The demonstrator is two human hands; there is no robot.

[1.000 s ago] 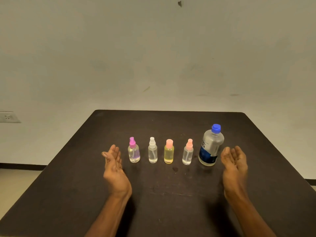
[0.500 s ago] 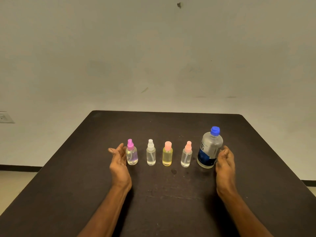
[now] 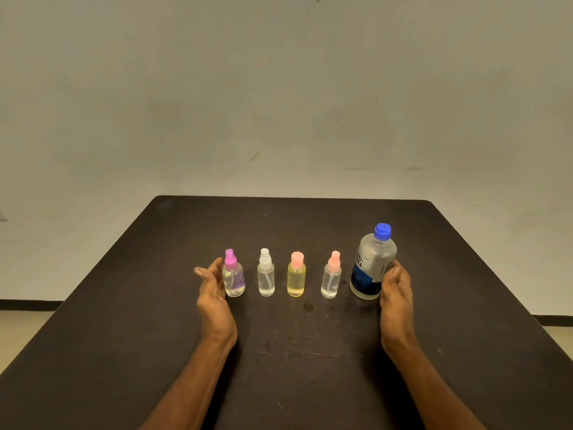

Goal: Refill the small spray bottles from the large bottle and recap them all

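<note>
- Dark table (image 3: pixel 124 336): carries five capped bottles in one row.
- Large blue-capped bottle (image 3: pixel 372 265): upright at the row's right end.
- Right hand (image 3: pixel 396 293): on edge, palm inward, fingers curled against that bottle's right side.
- Left hand (image 3: pixel 212 290): on edge, fingers relaxed, touching the pink-capped spray bottle (image 3: pixel 234 279) without gripping it.
- White-capped spray bottle (image 3: pixel 266 276), yellow bottle (image 3: pixel 296 277), peach-capped spray bottle (image 3: pixel 331 279): upright between, untouched.
</note>
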